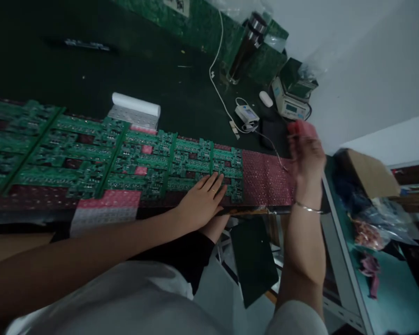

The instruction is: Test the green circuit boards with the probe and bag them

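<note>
A row of green circuit boards (143, 160) lies along the front of the dark table on red bubble wrap (265, 179). My left hand (204, 200) rests flat at the boards' right part, with its fingers apart and touching their near edge. At the right end of the wrap, my right hand (310, 156) is raised and smeared by motion. Its fingers are closed around a pink-red piece of bubble wrap (302, 129), whose far side shows above the hand. A white roll (136, 104) lies behind the boards, on a strip of clear bubble wrap (103, 218) that passes under them.
Behind the wrap are a small white device (247, 114) with a cable, a white mouse (266, 98), a digital scale (290, 104) and a dark bottle (246, 49). A dark stool (254, 258) stands below the table edge. Bags and a box (373, 174) occupy the right side.
</note>
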`<action>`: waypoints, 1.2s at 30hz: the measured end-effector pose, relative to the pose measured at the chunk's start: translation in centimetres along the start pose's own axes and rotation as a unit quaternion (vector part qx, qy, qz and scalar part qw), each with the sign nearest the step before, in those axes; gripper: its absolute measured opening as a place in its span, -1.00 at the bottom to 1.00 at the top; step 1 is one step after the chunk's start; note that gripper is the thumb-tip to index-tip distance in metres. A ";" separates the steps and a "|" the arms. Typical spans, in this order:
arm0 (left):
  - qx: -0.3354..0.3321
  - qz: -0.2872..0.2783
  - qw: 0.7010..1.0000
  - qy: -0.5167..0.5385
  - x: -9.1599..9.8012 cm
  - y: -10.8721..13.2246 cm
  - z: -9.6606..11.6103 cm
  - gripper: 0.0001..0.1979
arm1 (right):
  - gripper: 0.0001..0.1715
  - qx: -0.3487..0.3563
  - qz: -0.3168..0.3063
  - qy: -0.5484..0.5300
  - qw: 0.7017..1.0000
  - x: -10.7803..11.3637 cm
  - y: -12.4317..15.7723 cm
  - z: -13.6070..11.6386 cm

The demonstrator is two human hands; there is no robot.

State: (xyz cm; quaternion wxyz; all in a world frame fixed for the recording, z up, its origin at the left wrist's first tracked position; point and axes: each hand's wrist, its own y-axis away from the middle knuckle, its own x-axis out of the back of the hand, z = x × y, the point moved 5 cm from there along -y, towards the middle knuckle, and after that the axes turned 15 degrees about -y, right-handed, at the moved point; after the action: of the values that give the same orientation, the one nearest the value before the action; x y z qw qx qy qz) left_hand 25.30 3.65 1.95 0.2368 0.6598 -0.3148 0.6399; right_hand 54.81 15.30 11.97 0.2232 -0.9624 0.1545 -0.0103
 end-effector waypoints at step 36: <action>0.059 0.155 0.981 0.100 2.2 10.8 -4.4 -0.67 | -0.46 0.080 -0.214 0.322 0.919 -10.7 6.2 8.5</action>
State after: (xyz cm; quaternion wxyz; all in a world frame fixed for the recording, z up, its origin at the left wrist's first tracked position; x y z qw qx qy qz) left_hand 14.50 -0.91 3.49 0.1253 0.5481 -0.3497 0.7494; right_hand 43.58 16.84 2.10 0.2302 -0.8963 0.0074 -0.3790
